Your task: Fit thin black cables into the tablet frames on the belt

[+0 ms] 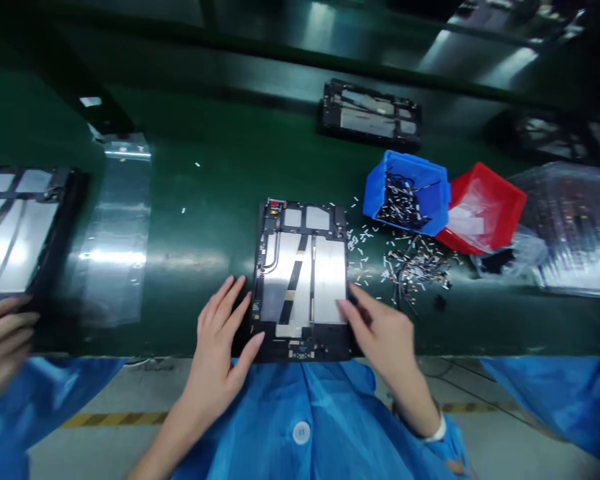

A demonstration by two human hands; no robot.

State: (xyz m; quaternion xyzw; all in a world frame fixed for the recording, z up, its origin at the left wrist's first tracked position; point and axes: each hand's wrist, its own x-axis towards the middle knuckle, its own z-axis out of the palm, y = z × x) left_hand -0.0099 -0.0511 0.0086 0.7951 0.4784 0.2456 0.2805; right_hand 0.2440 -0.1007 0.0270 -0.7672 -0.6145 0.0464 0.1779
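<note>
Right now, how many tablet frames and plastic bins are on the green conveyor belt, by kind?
Tablet frames: 4 (the far-right one is dim)
Blue plastic bin: 1
Red plastic bin: 1
Total: 6

Four black metal tablet frames [300,280]; one blue plastic bin [407,193]; one red plastic bin [480,207]; one left hand [217,347]; one right hand [380,333]; one co-worker's hand [3,340]

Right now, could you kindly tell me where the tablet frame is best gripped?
Grip the tablet frame by its long side edges from left and right, where the left hand and right hand sit; it lies flat, with metal plates across its middle.
</note>
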